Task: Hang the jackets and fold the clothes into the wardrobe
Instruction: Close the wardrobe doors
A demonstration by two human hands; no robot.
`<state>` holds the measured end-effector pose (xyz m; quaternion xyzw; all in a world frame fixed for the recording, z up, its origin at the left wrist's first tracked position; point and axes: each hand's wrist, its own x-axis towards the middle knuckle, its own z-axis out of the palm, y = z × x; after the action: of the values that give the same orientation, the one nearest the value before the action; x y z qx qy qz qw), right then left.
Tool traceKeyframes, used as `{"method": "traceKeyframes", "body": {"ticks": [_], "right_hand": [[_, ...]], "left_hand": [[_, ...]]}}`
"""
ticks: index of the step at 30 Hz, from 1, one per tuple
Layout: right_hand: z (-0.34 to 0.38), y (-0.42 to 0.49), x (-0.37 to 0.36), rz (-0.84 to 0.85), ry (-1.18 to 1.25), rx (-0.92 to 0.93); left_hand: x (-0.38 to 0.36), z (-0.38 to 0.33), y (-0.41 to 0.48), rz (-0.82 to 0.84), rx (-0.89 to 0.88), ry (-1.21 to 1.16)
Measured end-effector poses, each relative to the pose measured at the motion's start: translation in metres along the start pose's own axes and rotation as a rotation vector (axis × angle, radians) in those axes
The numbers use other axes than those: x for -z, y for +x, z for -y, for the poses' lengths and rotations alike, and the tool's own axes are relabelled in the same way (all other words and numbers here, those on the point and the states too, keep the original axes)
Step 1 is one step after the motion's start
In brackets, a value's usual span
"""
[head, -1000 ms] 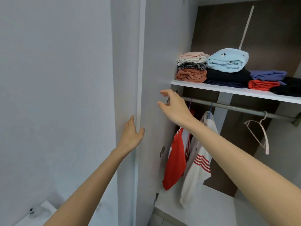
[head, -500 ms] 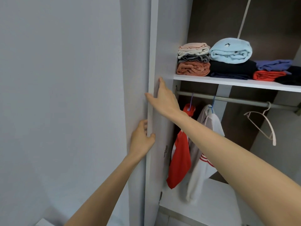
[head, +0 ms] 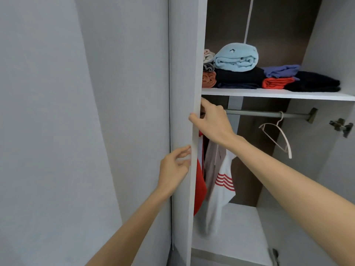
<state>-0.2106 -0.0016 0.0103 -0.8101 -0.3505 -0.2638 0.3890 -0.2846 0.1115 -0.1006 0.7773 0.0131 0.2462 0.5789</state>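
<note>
Wardrobe (head: 330, 35) is shown with its door (head: 182, 73) swung further shut than half a second ago, so that more of the interior is covered. Right of the door, the shelf (head: 269, 92) is loaded with folded clothes (head: 236, 59). The stack nearest the door, fully shown earlier, is now largely hidden behind the door's edge. Just right of the door and lower down, the white jacket (head: 221, 189) with red stripes is hung from the rail (head: 259, 113). The red jacket (head: 199, 185) is squeezed between it and the door, and only a strip is left visible where most of it was seen before. Well right of the door, a bare hanger (head: 276, 139) is hooked on the rail, tilted. Farther right still, a hinge (head: 341, 126) not shown earlier has come into view.

The right hand (head: 213, 121) is held on the door's free edge: the thumb is laid on the outer face and the fingers are curled behind the edge, so the door is pinched. Earlier that hand was laid flat against the edge. The left hand (head: 172, 169) is placed lower, on the door's outer face beside the edge. Its loosely bent fingertips are touching the panel and nothing is enclosed, whereas earlier the edge was clasped by its thumb. Both forearms are stretched up toward the door.
</note>
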Motion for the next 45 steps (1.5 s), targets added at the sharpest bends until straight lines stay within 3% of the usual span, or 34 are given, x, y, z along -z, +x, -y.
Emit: {"method": "traceKeyframes", "body": {"ticks": [5,16,22,30,36,45], "right_hand": [[-0.057,-0.002,0.042,0.004,0.013,-0.033],[-0.195,0.032,0.112,-0.045,0.063,-0.166],[-0.247,0.053,0.112,-0.099,0.119,-0.121],[-0.296,0.088,0.109,-0.22,0.136,-0.228],[-0.325,0.113,0.105,-0.267,0.166,-0.395],[-0.333,0.124,0.1,-0.357,0.081,-0.405]], "left_hand": [[-0.056,-0.005,0.025,0.091,-0.016,0.03],[-0.183,-0.006,0.102,0.244,-0.087,0.489],[-0.217,0.013,0.138,0.16,-0.141,0.599],[-0.24,0.03,0.193,0.114,-0.214,0.904],[-0.257,0.05,0.225,0.128,-0.248,0.929],[-0.269,0.066,0.249,0.091,-0.239,0.992]]}}
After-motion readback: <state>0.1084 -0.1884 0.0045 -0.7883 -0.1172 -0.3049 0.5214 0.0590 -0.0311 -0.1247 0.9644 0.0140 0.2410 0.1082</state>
